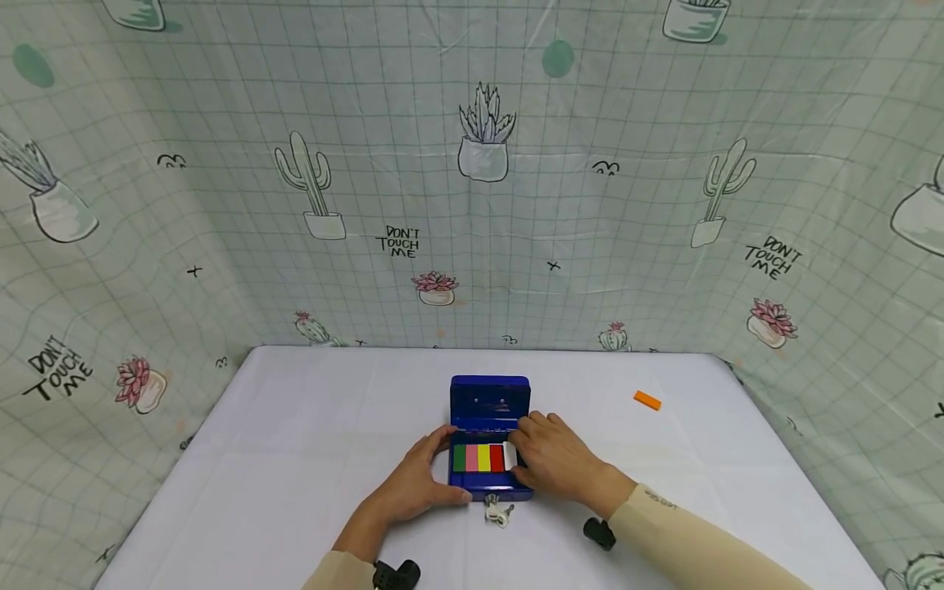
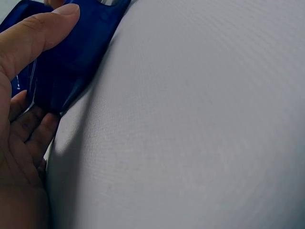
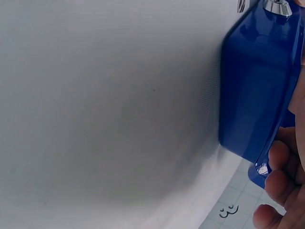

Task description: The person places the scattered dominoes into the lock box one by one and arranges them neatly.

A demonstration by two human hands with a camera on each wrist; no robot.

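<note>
A blue metal cash box [image 1: 459, 490] stands with its lid [image 1: 490, 401] raised toward the back. Inside it, green [image 1: 460, 458], pink [image 1: 472, 458], yellow [image 1: 483, 458] and red [image 1: 497, 458] blocks lie side by side, with a white block [image 1: 510, 456] at the right end of the row. My left hand [image 1: 413, 485] grips the left side of the box, thumb at the front corner and fingers toward the back. Over the box's right side, my right hand [image 1: 558, 459] pinches the white block between thumb and fingers; its fingertips are partly hidden in the head view.
Keys [image 1: 498, 514] hang from the lock at the box's front. An orange block [image 1: 647, 400] lies on the white table [image 1: 332, 410] to the back right. Behind the table hangs a printed cloth [image 1: 369, 188] with cactus drawings.
</note>
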